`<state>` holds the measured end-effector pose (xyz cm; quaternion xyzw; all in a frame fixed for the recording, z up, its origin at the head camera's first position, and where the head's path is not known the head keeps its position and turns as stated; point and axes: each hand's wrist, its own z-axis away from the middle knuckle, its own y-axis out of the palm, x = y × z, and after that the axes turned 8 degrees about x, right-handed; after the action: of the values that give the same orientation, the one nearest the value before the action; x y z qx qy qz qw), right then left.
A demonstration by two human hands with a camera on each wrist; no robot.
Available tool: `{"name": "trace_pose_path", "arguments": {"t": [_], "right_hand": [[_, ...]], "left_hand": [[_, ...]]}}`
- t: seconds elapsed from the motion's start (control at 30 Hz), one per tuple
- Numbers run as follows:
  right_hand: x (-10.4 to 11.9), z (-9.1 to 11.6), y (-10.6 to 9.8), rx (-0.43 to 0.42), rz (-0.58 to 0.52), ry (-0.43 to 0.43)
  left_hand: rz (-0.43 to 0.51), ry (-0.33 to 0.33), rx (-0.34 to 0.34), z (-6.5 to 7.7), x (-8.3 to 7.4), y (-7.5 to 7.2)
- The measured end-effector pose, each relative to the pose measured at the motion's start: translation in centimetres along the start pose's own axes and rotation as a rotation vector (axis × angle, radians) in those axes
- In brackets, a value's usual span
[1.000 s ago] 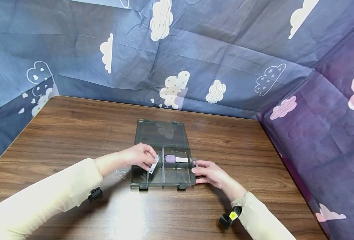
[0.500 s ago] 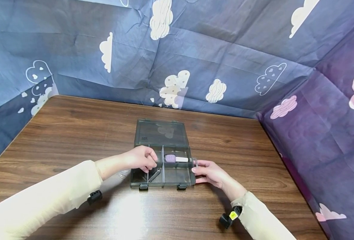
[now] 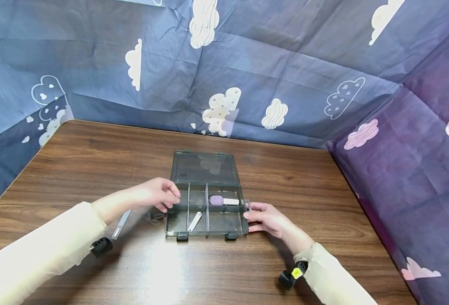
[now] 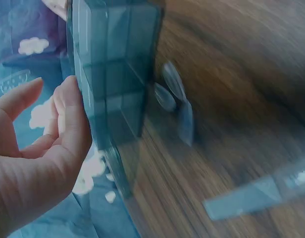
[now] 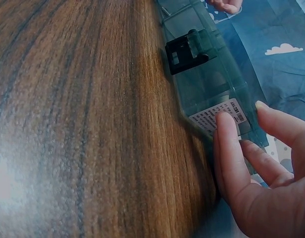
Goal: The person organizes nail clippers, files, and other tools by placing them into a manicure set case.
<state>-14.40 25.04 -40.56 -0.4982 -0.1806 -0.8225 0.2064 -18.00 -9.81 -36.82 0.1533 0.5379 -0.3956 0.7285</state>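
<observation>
A dark translucent divided storage box (image 3: 224, 220) lies on the table with its lid (image 3: 204, 167) folded back. A purple nail polish bottle (image 3: 216, 200) with a white cap is in its back right compartment. In the front middle compartment, a silver nail clipper (image 3: 195, 221) lies slantwise. My left hand (image 3: 153, 194) is by the box's left side, fingers loosely bent and holding nothing. My right hand (image 3: 266, 220) holds the box's right end, with fingertips (image 5: 226, 121) over the printed label (image 5: 219, 116).
Left of the box lie several clear oval pieces (image 3: 155, 218), their kind unclear. A flat, pale strip like a nail file (image 3: 121, 224) rests farther left, near my left sleeve (image 3: 66, 237). Two latches (image 3: 182, 237) project from the box's front. Cloud-printed cloth (image 3: 163, 63) hangs behind the table.
My left hand has let go of the nail clipper into the front middle compartment and moved left, leaving the pale strip in sight. The right hand stays at the box's end.
</observation>
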Motion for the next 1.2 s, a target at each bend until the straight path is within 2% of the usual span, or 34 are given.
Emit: {"name": "trace_pose_path", "arguments": {"t": [0.1,0.3,0.47,0.7,0.93,1.07,1.2], "right_hand": [[0.1,0.1,0.1,-0.006,0.0,0.003],[0.2,0.1,0.1,-0.01,0.005,0.011],[0.1,0.0,0.0,-0.01,0.004,0.016],[0.3,0.2,0.2,-0.012,-0.005,0.016],[0.0,0.0,0.0,0.016,-0.01,-0.011],[-0.2,0.0,-0.3,0.077,-0.019,-0.057],[-0.2,-0.1,-0.3,0.075,-0.022,-0.057]], "left_hand": [[-0.019,-0.023,-0.004,0.7,0.5,-0.8],[0.006,-0.072,-0.002,2.3,1.9,-2.7],[0.019,-0.144,-0.02,3.8,3.3,-4.2],[-0.032,-0.258,-0.069,5.7,5.2,-5.4],[-0.118,-0.33,-0.089,6.6,6.3,-5.5],[-0.201,-0.327,-0.125,6.5,6.5,-4.9],[-0.336,-0.297,-0.187,6.2,6.3,-4.1]]}}
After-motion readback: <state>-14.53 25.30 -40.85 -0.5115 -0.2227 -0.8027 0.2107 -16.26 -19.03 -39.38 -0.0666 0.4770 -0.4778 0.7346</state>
